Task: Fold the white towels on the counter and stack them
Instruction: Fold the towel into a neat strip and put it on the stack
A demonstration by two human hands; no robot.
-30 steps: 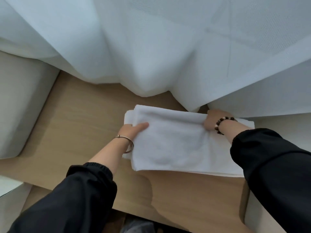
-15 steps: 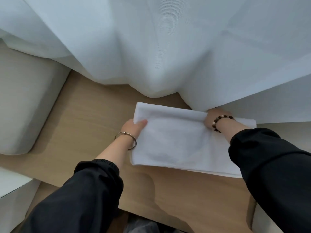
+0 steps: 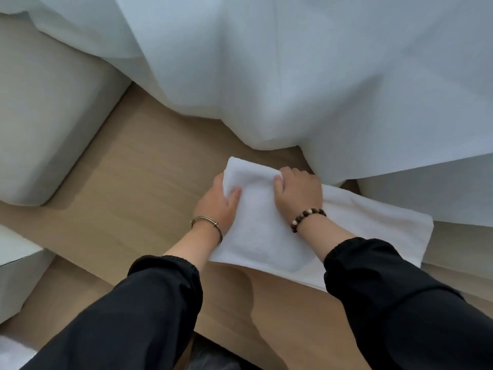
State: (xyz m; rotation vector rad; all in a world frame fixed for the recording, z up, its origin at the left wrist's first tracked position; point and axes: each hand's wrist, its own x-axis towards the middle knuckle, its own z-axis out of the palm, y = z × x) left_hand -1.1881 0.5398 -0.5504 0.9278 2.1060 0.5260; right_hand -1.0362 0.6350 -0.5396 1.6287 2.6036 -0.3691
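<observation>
Left hand (image 3: 216, 206) is gripping the left end of the towel (image 3: 373, 222), thumb lying on top and fingers tucked under the lifted edge. Right hand (image 3: 298, 193) is sitting just beside it, fingers curling down over the far edge of the same end. It appears to be pinching the cloth, but the fingertips are hidden, so that is a judgement. Metal bangle (image 3: 206, 222) is showing on the left wrist, bead bracelet (image 3: 306, 217) on the right.

Towel is lying on the wooden counter (image 3: 133, 198), already folded into a long band running left to right. Its left end is rising slightly and its right end is lying flat. White curtain (image 3: 266, 76) is hanging along the far side, hem reaching the counter just beyond the towel. Pale padded block (image 3: 40, 116) is sitting far left.

Step in hand, as judged: the crosswise fold is beginning, left end going over to the right. The next move is calling for both hands to carry that end across together, corners meeting the right end squarely, then to press it flat. No stack is showing in view.
</observation>
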